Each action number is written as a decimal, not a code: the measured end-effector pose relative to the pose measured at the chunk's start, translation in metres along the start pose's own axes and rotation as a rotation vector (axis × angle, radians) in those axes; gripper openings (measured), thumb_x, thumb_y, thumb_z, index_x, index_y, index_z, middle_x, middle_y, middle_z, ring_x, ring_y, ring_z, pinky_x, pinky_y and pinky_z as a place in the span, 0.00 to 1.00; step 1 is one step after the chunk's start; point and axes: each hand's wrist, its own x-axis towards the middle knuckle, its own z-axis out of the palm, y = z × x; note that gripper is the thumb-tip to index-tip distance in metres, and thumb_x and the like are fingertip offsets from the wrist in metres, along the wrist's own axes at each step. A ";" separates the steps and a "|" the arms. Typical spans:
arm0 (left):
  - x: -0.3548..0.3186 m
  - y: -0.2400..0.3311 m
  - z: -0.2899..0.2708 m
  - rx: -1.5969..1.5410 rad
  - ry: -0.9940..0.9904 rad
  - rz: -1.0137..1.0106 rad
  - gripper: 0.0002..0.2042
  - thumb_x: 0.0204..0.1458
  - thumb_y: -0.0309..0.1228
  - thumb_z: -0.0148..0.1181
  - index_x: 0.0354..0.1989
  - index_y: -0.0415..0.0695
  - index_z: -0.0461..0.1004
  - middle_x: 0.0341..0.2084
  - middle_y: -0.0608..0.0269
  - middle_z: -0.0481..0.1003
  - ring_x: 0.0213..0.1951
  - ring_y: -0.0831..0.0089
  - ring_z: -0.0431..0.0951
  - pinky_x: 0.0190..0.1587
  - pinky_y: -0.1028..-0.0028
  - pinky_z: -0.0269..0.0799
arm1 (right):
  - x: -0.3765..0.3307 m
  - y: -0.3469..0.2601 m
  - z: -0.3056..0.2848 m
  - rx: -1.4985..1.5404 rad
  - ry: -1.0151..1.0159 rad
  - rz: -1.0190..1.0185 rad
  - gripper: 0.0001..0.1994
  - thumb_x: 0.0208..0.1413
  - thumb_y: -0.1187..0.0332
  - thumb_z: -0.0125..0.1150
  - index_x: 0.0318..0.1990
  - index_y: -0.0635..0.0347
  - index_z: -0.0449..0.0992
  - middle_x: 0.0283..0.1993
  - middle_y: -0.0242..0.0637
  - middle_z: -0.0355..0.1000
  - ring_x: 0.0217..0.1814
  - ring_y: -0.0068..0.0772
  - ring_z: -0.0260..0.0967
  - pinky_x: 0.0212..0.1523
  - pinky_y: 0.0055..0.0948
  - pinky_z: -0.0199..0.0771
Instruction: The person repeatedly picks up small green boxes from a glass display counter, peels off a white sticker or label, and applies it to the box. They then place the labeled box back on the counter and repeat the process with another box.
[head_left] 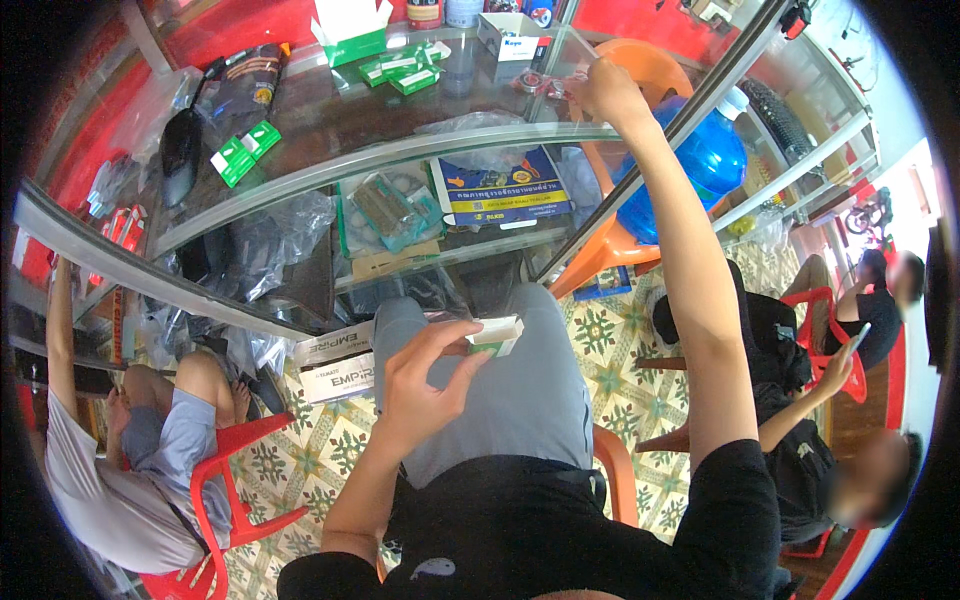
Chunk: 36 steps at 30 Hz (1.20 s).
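Above my lap, my left hand (pixel 425 375) pinches a small green and white cardboard box (pixel 493 338) between thumb and fingers. The box's upper end is open, showing a pale inside. My right arm stretches far forward to the glass shelf's right corner. There my right hand (pixel 612 97) is curled with its fingers pointing down, at a few small clear packets with red parts (pixel 535 83). What its fingertips grip is too small to make out.
Several green boxes (pixel 405 68) and an open white carton (pixel 508 38) stand on the glass shelf (pixel 310 130). A blue water jug (pixel 705 155) sits on an orange chair (pixel 575 265) at right. Seated people flank me; Two long cartons (pixel 335 380) lie by my left knee.
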 end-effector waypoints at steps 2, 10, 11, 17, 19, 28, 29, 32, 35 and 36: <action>-0.002 -0.001 -0.001 -0.006 0.002 -0.026 0.17 0.53 0.16 0.73 0.52 0.35 0.80 0.46 0.49 0.83 0.46 0.66 0.87 0.49 0.70 0.85 | 0.014 0.006 0.005 0.050 -0.056 -0.031 0.21 0.55 0.54 0.71 0.39 0.70 0.86 0.34 0.59 0.82 0.44 0.58 0.84 0.48 0.50 0.83; 0.000 -0.010 -0.007 0.007 0.024 -0.074 0.19 0.54 0.17 0.72 0.55 0.35 0.79 0.48 0.49 0.83 0.46 0.67 0.87 0.51 0.69 0.85 | -0.020 0.000 -0.011 0.517 0.197 -0.137 0.10 0.57 0.62 0.72 0.35 0.61 0.87 0.23 0.40 0.80 0.28 0.30 0.82 0.31 0.35 0.79; -0.001 -0.012 -0.008 -0.015 0.038 -0.083 0.19 0.54 0.16 0.71 0.55 0.35 0.79 0.48 0.50 0.83 0.47 0.67 0.86 0.51 0.69 0.84 | -0.036 -0.009 -0.015 0.785 0.082 -0.134 0.08 0.61 0.67 0.70 0.41 0.62 0.84 0.31 0.41 0.81 0.35 0.33 0.83 0.34 0.30 0.83; 0.001 -0.015 -0.007 -0.131 0.092 -0.089 0.19 0.55 0.16 0.70 0.56 0.35 0.78 0.47 0.51 0.83 0.44 0.69 0.86 0.49 0.70 0.84 | -0.193 -0.104 -0.067 1.275 -0.453 -0.368 0.18 0.63 0.77 0.68 0.58 0.71 0.77 0.43 0.45 0.82 0.42 0.36 0.83 0.42 0.32 0.85; 0.003 -0.020 -0.002 -0.146 0.090 -0.071 0.18 0.54 0.19 0.71 0.55 0.37 0.79 0.43 0.50 0.85 0.42 0.66 0.89 0.45 0.70 0.85 | -0.229 -0.110 -0.050 1.288 -0.454 -0.386 0.18 0.57 0.83 0.70 0.56 0.70 0.80 0.43 0.43 0.83 0.43 0.35 0.83 0.44 0.31 0.86; 0.003 -0.018 -0.001 -0.216 0.101 -0.127 0.20 0.55 0.17 0.71 0.57 0.35 0.78 0.44 0.54 0.85 0.45 0.71 0.87 0.46 0.71 0.84 | -0.237 -0.095 -0.021 0.857 -0.235 -0.632 0.13 0.52 0.83 0.70 0.47 0.69 0.83 0.41 0.47 0.81 0.39 0.44 0.82 0.42 0.35 0.82; 0.004 -0.018 -0.001 -0.225 0.098 -0.132 0.20 0.55 0.17 0.71 0.57 0.35 0.78 0.44 0.54 0.85 0.45 0.71 0.87 0.46 0.71 0.84 | -0.237 -0.093 -0.020 0.862 -0.268 -0.645 0.13 0.53 0.83 0.70 0.47 0.69 0.83 0.41 0.46 0.81 0.39 0.44 0.82 0.42 0.36 0.81; 0.003 -0.017 -0.002 -0.238 0.093 -0.145 0.20 0.56 0.17 0.70 0.58 0.35 0.78 0.45 0.54 0.85 0.45 0.72 0.87 0.47 0.71 0.84 | -0.239 -0.093 -0.018 0.823 -0.306 -0.645 0.12 0.54 0.83 0.68 0.47 0.67 0.84 0.42 0.46 0.80 0.39 0.45 0.81 0.40 0.37 0.80; 0.002 -0.016 0.000 -0.229 0.100 -0.147 0.19 0.56 0.17 0.70 0.57 0.35 0.78 0.45 0.54 0.85 0.45 0.72 0.87 0.47 0.71 0.84 | -0.240 -0.095 -0.017 0.796 -0.311 -0.663 0.12 0.53 0.83 0.68 0.46 0.66 0.85 0.42 0.45 0.78 0.39 0.45 0.80 0.40 0.37 0.80; 0.002 -0.016 0.000 -0.230 0.103 -0.148 0.19 0.56 0.17 0.70 0.57 0.35 0.78 0.45 0.54 0.85 0.45 0.72 0.87 0.47 0.71 0.84 | -0.240 -0.095 -0.017 0.808 -0.322 -0.657 0.13 0.53 0.83 0.67 0.46 0.66 0.85 0.42 0.45 0.78 0.40 0.44 0.80 0.41 0.37 0.80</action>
